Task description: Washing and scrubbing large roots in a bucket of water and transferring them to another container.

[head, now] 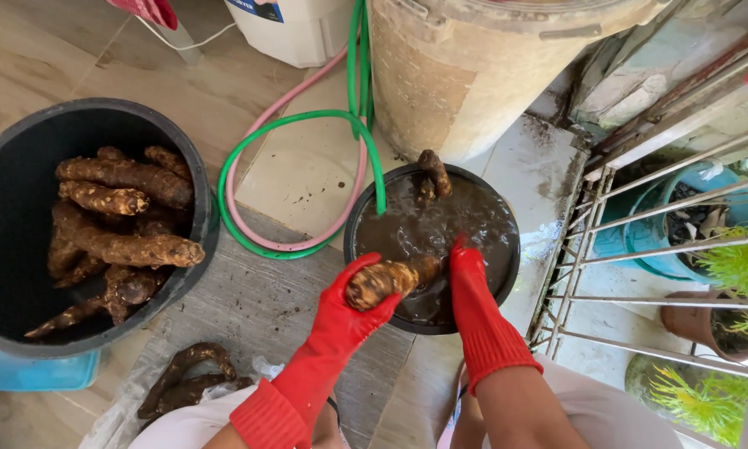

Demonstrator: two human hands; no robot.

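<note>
A: status on the hands?

B: left hand (351,309), red rubber glove, fingers wrapped round a muddy root (388,279). Root lies roughly level over the near-left rim of the black basin (507,266), far end reaching out over the water

A: right?

B: right hand (467,287), same red glove, on the right end of that root, fingertips down in the brown water (440,229). Can't tell how the fingers sit, they're under the surface or behind the root

A: what else is in the basin?

B: muddy water nearly to the brim, two more roots (433,175) sticking out at the far edge, touching each other

A: surroundings?

B: big black tub (193,170) to the left, well apart from the basin, piled with unwashed roots (125,220). A few more roots (187,374) on a plastic sheet on the floor, near-left, just beside the left forearm. Green hose (307,116) and pink hose (295,96) loop on the tiles between tub and basin, green end runs down to the basin's far-left rim. Large pale drum (465,75) stands just beyond the basin. White metal railing (640,241) on the right, potted plants (735,274) behind it
</note>
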